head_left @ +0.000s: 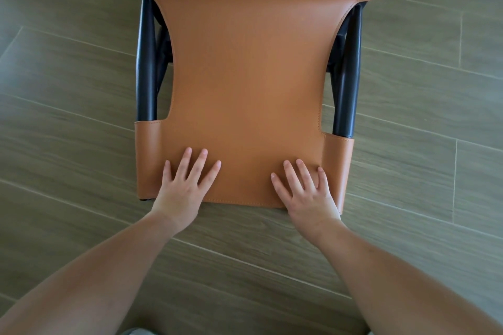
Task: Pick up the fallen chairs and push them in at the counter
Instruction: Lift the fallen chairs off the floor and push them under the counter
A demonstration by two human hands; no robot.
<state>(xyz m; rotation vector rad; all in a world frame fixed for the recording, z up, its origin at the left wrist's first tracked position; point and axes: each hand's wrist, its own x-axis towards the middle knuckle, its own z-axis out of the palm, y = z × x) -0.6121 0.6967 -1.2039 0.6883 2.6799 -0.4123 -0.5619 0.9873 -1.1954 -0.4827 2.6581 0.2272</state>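
**Both palms flat on the chair back, the chair stretching straight away from the person**

The chair (250, 76) lies directly ahead of the person, its tan leather back filling the middle of the view and its long axis running away from them, toward the top of the frame. The edge nearest the person is the top of the backrest, and both hands are on it. The left hand (185, 185) rests with fingers spread and straight on the leather near the left corner; the right hand (304, 190) does the same near the right corner. Neither is curled round anything, so both are flat, open palms pressing or resting, not gripping. They sit about equally near the edge, one on each side of the centre line.

Black frame tubes (147, 62) show on either side, under the leather.

From this angle I cannot say for sure whether the chair is lying down or upright. No counter is in sight.

Underneath is the floor (68, 117), grey-green wood-look planks laid on a diagonal, and that is all the room the view gives.
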